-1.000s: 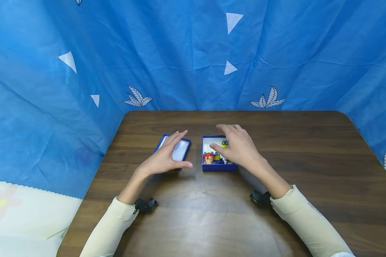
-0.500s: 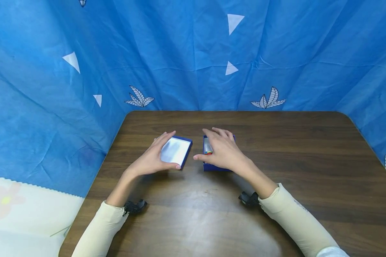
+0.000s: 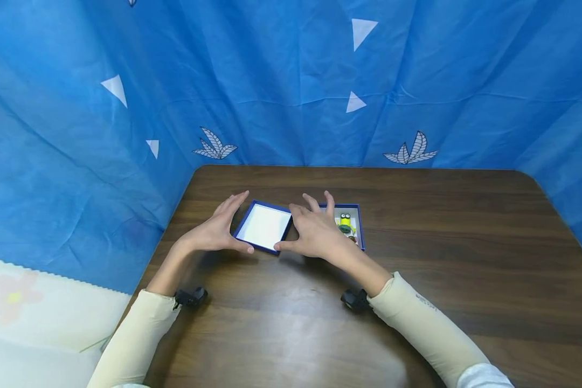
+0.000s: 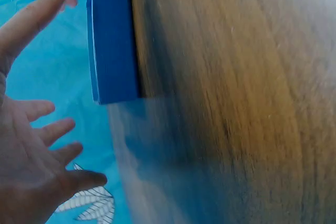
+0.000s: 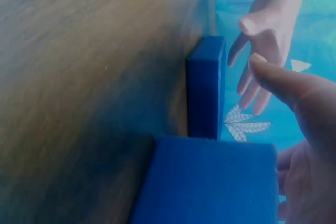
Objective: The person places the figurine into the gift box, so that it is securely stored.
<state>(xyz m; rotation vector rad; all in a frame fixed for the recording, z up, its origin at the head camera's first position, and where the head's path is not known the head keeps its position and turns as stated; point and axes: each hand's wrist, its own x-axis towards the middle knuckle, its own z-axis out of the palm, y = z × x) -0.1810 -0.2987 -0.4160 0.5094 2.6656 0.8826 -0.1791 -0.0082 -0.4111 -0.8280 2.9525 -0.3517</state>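
A shallow blue box lid (image 3: 264, 226) lies with its white inside facing up on the table. To its right stands a blue box (image 3: 362, 231) holding a yellow minion figure (image 3: 345, 222); much of the box is hidden behind my right hand. My left hand (image 3: 213, 229) hovers at the lid's left side, fingers and thumb spread, gripping nothing. The right hand (image 3: 315, 233) is spread too, with its thumb and index fingertips right at the lid's right edge. In the right wrist view the box wall (image 5: 210, 182) looms in front of the lid (image 5: 205, 93).
Brown wood tabletop (image 3: 446, 242) extends right of the box and toward the front. A blue patterned cloth (image 3: 271, 81) hangs behind the table's far edge. Each wrist wears a small black camera, such as the left camera (image 3: 191, 297).
The right hand has moved left, off the box and over to the lid's right edge, uncovering the yellow figure. My left hand has shifted left, to the lid's outer side.
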